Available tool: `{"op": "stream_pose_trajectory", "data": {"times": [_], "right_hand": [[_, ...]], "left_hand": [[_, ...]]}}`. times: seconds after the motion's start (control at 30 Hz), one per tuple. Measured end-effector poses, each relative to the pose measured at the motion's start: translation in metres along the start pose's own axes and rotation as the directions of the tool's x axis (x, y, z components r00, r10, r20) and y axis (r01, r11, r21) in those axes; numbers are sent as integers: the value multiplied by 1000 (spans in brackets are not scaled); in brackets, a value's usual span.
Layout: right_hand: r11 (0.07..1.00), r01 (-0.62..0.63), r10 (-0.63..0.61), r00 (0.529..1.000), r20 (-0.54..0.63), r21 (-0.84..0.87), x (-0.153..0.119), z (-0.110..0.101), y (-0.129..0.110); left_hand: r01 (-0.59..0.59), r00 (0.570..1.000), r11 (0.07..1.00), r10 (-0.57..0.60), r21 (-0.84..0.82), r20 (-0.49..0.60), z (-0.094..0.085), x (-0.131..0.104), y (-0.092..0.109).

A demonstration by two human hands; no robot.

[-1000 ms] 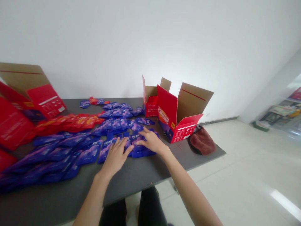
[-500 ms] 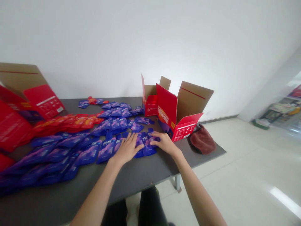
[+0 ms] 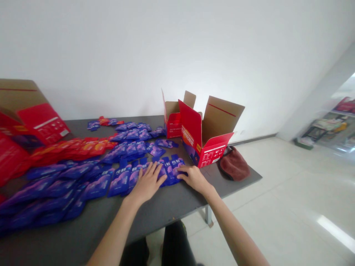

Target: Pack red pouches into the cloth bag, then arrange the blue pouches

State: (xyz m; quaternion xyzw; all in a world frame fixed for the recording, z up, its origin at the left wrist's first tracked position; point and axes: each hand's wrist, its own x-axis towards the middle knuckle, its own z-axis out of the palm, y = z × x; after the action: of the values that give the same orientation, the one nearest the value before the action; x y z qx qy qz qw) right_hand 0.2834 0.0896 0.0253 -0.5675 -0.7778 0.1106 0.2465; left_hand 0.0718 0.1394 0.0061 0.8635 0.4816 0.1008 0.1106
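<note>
A row of overlapping blue-purple pouches [image 3: 119,180] lies along the dark table in front of me. My left hand [image 3: 149,181] rests palm down on the middle of that row, its fingers spread. At the row's right end, my right hand [image 3: 194,178] touches the edge of the last pouch [image 3: 176,162] with its fingertips, thumb apart from the fingers. Neither hand lifts anything. Behind the row lie more blue pouches [image 3: 132,147] in loose piles.
An open red carton [image 3: 198,138] stands just beyond my right hand, with a second carton [image 3: 174,125] behind it. A brown cloth [image 3: 234,164] lies near the table's right end. Red pouches [image 3: 91,147] and another open carton [image 3: 41,123] are on the left. A white wall rises behind.
The view has shifted slightly, so the table's contents sit a little further left. My right hand has drawn slightly nearer my left at the row's end. Both hands stay on the pouches.
</note>
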Motion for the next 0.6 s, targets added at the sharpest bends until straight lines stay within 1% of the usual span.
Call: {"op": "stream_pose_trajectory", "data": {"times": [0.07, 0.13, 0.2, 0.27, 0.3, 0.33, 0.37, 0.43, 0.5, 0.53, 0.6], "right_hand": [[999, -6, 6, 1000, -3, -52, -2, 2, 0], [996, -2, -1, 1000, -28, -94, -3, -2, -2], [995, 8, -20, 993, -115, -103, -2, -10, -4], [995, 6, -26, 978, -205, -98, 6, -17, -6], [995, 0, -22, 975, -220, -100, 12, -18, -6], [994, -7, -16, 978, -209, -109, 19, -17, -6], [991, -14, -8, 986, -167, -131, 27, -13, -6], [981, -19, 12, 999, -34, -191, 41, 0, -5], [972, -10, 33, 995, 93, -237, 51, 17, -4], [968, -6, 40, 990, 133, -249, 53, 24, -3], [966, -9, 52, 986, 159, -260, 55, 35, -1]], "left_hand": [[0, 1000, 1000, 0, -3, 4, 1, 1, -1], [1, 1000, 1000, -1, -5, 3, 1, 1, -2], [-1, 1000, 1000, 1, -9, -1, 2, 1, -3], [-6, 1000, 1000, 6, -13, -1, 3, 1, -4], [-8, 1000, 1000, 8, -15, 0, 4, 1, -4], [-8, 1000, 1000, 8, -16, 2, 4, 1, -5], [-8, 1000, 1000, 8, -17, 4, 3, 1, -5], [-7, 1000, 1000, 7, -16, 6, 3, 0, -4], [-7, 1000, 1000, 7, -16, 7, 2, 0, -4], [-8, 1000, 1000, 8, -16, 5, 2, -1, -4], [-8, 1000, 1000, 8, -19, -1, 3, 0, -4]]}}
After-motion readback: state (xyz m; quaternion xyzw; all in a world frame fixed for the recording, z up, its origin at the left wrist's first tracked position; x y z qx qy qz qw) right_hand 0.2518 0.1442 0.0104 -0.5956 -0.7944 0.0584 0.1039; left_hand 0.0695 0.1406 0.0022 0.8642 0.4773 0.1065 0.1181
